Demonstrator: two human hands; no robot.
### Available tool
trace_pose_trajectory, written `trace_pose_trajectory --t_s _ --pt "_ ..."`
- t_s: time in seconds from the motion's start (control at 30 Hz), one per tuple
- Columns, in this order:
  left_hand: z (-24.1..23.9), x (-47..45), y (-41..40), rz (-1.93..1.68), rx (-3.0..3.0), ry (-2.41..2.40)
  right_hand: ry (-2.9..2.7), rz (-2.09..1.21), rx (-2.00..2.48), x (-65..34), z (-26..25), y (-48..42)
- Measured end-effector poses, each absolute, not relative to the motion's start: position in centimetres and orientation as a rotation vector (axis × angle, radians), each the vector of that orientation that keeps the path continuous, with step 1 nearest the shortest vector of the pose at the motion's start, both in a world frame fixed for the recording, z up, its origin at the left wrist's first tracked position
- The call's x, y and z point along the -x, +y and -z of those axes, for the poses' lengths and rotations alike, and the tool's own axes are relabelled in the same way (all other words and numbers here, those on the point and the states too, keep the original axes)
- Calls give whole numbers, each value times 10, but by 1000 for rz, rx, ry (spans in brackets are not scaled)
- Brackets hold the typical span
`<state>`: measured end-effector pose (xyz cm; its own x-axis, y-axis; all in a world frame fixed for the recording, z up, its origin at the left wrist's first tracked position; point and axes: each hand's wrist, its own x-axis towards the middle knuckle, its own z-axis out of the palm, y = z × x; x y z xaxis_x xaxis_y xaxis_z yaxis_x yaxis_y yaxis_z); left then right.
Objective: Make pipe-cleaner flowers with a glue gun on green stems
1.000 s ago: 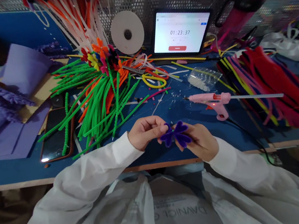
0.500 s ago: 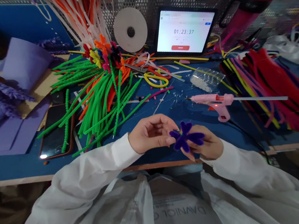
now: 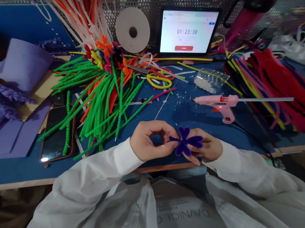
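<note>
A dark purple pipe-cleaner flower (image 3: 185,142) with looped petals is held just above the table's near edge. My right hand (image 3: 209,146) grips it from behind and to the right, with some fingers hidden by the petals. From the other side, my left hand (image 3: 155,140) pinches a thin purple end that sticks out from the flower's middle; thumb and forefinger meet there. A pink glue gun (image 3: 221,103) with a lit red light lies beyond my right hand, its clear glue stick jutting out to the right.
Green pipe cleaners (image 3: 101,111) lie heaped at left, partly over a phone (image 3: 55,133). Red and pink pipe cleaners (image 3: 286,86) lie at right. A tablet (image 3: 188,33) showing a timer, a pink bottle (image 3: 257,5), a white spool (image 3: 128,35) and a bag of white beads (image 3: 207,81) stand or lie behind.
My left thumb and forefinger have closed together on the flower's thin purple end. The flower and my right hand have shifted slightly left and tilted.
</note>
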<state>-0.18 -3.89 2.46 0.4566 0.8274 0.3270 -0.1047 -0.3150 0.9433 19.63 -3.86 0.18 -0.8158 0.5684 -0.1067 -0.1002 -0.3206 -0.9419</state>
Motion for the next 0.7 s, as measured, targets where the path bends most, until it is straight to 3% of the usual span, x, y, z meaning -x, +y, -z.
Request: trace_pose_trajectory --t_s 0.7 --pt "-21 2 -34 -1061 -1701 572 -1472 -2084 525 -195 -2 -44"
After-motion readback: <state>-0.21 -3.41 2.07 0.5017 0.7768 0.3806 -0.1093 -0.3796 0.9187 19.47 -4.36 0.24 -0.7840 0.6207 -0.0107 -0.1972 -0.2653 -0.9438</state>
